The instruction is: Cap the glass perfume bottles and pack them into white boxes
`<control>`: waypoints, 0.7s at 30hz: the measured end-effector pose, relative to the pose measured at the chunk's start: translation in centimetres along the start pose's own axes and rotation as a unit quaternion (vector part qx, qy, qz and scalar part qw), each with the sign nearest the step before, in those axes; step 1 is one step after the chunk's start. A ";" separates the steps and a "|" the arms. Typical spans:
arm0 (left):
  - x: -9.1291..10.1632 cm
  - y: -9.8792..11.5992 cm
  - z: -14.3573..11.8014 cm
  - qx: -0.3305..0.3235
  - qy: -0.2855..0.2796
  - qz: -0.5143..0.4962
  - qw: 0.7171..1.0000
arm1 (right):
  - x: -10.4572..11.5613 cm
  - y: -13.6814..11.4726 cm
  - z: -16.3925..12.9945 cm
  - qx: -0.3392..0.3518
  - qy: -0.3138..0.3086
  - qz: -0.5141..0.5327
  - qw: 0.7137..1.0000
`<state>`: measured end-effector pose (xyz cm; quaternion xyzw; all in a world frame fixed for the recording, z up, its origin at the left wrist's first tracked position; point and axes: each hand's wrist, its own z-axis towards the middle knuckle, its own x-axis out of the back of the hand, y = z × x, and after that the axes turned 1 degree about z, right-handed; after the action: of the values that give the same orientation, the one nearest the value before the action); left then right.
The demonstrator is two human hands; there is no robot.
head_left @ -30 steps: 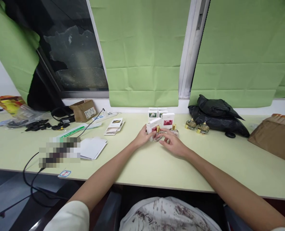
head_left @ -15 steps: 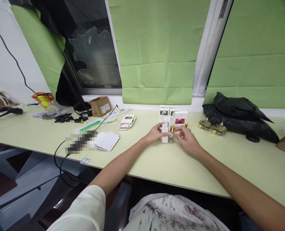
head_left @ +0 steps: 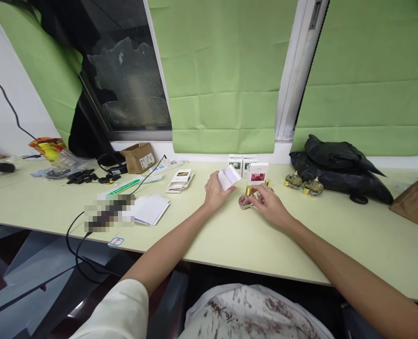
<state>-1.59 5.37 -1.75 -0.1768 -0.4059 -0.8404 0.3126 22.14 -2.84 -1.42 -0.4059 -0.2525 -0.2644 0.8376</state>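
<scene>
The left hand (head_left: 214, 192) grips a small white box (head_left: 229, 177), lifted off the desk (head_left: 230, 235) and tilted, its open end facing up and to the right. Just to its right, the right hand (head_left: 270, 205) rests on the desk with its fingers closed round a small glass bottle with a gold cap (head_left: 246, 198), which stands on the desk between the two hands. Just beyond the hands, against the wall, stands a row of white boxes (head_left: 242, 165), and a box with a pink picture (head_left: 258, 173) stands in front of them. Further right of the right hand, two more gold-capped bottles (head_left: 302, 183) sit beside a black plastic bag (head_left: 339, 167). Left of the left hand lie picture cards (head_left: 179, 181), white papers (head_left: 150, 208) and a small cardboard box (head_left: 138, 157).
</scene>
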 end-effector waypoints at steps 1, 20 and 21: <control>-0.1 -0.1 0.0 -0.004 -0.004 0.000 1.000 | 0.0 0.0 0.0 0.005 -0.002 -0.010 1.000; 0.8 1.1 -0.3 -0.005 -0.061 -0.011 0.998 | 0.2 -0.9 0.1 -0.047 0.024 -0.016 0.998; 0.8 1.2 -0.3 -0.004 -0.065 -0.014 0.998 | 0.2 -0.9 0.1 -0.043 0.022 -0.017 0.999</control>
<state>-1.44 4.24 -0.80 -0.2268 -0.4241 -0.8331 0.2731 21.71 -3.33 -0.72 -0.4313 -0.2295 -0.2978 0.8202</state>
